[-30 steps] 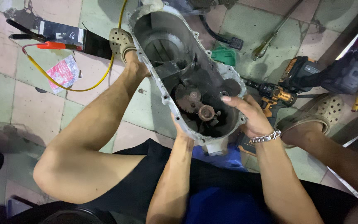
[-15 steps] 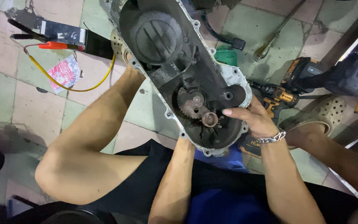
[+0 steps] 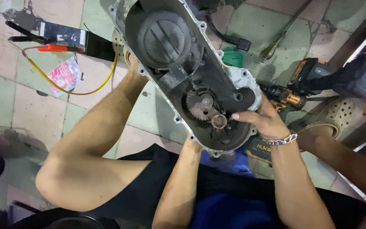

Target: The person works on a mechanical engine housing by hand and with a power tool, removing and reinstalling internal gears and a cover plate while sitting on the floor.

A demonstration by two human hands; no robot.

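Between the knees, over the tiled floor (image 3: 18,106): a grimy engine case (image 3: 183,72) is propped up and tilted toward the person, open side facing the camera, likely so the inside can be seen and reached.
Case position: lower end sits at the lap, upper end runs toward the top edge of the floor; it seems to lean on the leg and hands, not lie flat.
Right hand (image 3: 261,121): loosely curled on the case's right rim, fingertips reaching in toward the small round bushing (image 3: 219,121); grasping the rim, thumb side near the bushing, contact with the bushing itself cannot be told.
Left hand (image 3: 191,144): mostly hidden under the lower rim of the case, looks like it supports from below; grip cannot be told.
Gear (image 3: 202,106): toothed wheel seated in the lower cavity, just beside the bushing.
Round cover (image 3: 166,38): dark ribbed disc in the upper cavity, untouched.
Bracelet (image 3: 282,139): metal chain on the right wrist.
Floor, right edge: yellow-black cordless drill (image 3: 289,97) lying near the right hand, within reach; perforated sandal (image 3: 335,114) beside it.
Floor, top left corner: black battery (image 3: 70,38), red-handled tool (image 3: 58,48), yellow wire (image 3: 64,89), pink wrapper (image 3: 64,76), all well apart from the hands.
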